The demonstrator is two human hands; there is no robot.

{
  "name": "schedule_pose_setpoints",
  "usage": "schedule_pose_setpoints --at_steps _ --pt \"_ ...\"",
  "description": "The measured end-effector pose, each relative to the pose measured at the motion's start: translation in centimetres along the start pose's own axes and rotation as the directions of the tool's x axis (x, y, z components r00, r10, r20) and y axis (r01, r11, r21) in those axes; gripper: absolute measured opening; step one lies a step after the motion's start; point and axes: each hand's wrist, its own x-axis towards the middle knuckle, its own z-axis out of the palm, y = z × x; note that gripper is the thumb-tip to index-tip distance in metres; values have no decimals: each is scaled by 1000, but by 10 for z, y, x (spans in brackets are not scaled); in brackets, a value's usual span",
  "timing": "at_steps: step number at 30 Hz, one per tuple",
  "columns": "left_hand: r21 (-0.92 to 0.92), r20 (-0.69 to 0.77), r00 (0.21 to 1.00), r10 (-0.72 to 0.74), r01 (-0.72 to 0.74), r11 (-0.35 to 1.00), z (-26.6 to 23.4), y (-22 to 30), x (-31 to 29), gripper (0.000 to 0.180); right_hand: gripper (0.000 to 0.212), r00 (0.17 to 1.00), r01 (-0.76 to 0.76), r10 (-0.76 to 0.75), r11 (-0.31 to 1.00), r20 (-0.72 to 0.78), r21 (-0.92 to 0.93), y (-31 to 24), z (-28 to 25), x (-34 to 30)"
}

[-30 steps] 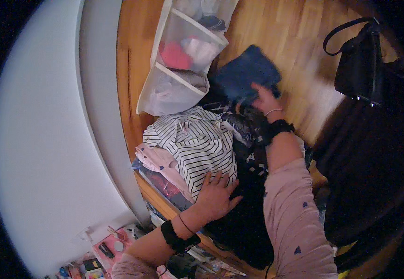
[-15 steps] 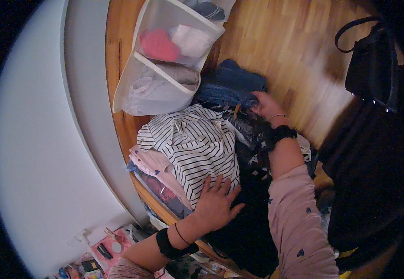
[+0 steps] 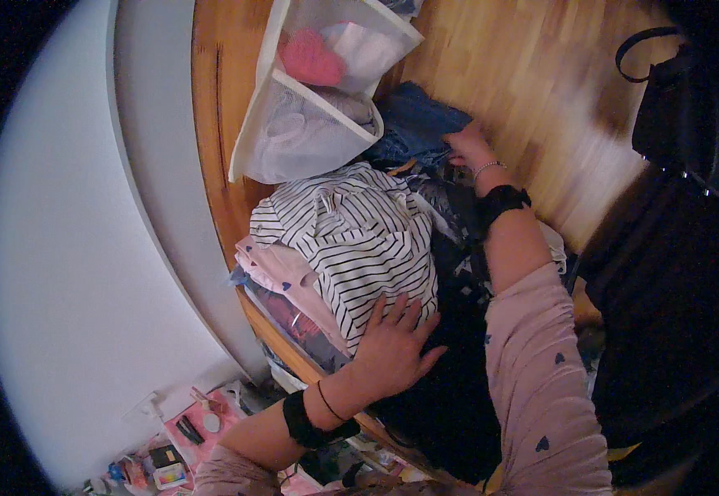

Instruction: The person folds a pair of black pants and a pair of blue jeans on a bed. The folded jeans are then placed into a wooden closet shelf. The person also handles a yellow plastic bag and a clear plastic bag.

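My left hand (image 3: 392, 347) lies flat with spread fingers on a black-and-white striped garment (image 3: 367, 240), which tops a pile of clothes. Under its left side shows folded pink fabric with dark hearts (image 3: 289, 277). Farther off, my right hand (image 3: 473, 149) pinches the right edge of folded blue denim (image 3: 417, 124), thumb and fingers closed on the cloth. Black patterned clothing (image 3: 454, 211) lies below that wrist. Between my arms spreads a large black cloth (image 3: 450, 397).
A white mesh organiser (image 3: 318, 128) with pocketed items, one of them pink (image 3: 314, 58), stands behind the pile. A black bag (image 3: 678, 116) is at the right on dark fabric. Small items lie on a pink surface (image 3: 210, 413) at lower left, near the white wall (image 3: 62, 248).
The view has shifted, so the pile and organiser appear higher and farther right. My right hand stays at the denim's edge; my left hand still rests on the striped garment.
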Motion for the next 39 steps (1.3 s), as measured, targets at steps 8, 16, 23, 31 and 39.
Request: schedule_pose_setpoints --at_steps 8,16,23,31,39 --pt "8 19 1000 -3 3 1000 -1 -2 -1 53 66 897 434 -349 590 271 -681 15 32 -18" --pt "-28 -23 1000 20 -21 999 8 4 2 50 65 779 615 -531 749 333 -247 36 -13 -2" --pt "-17 39 999 17 -17 1000 9 2 6 52 50 867 498 -497 866 -36 40 18 -108 -106" --pt "-12 4 999 38 -38 999 7 -1 5 46 38 926 316 -367 881 88 352 54 -144 -327" --pt "16 55 998 33 -34 999 5 3 4 43 42 773 23 -217 949 596 316 121 -197 -468"
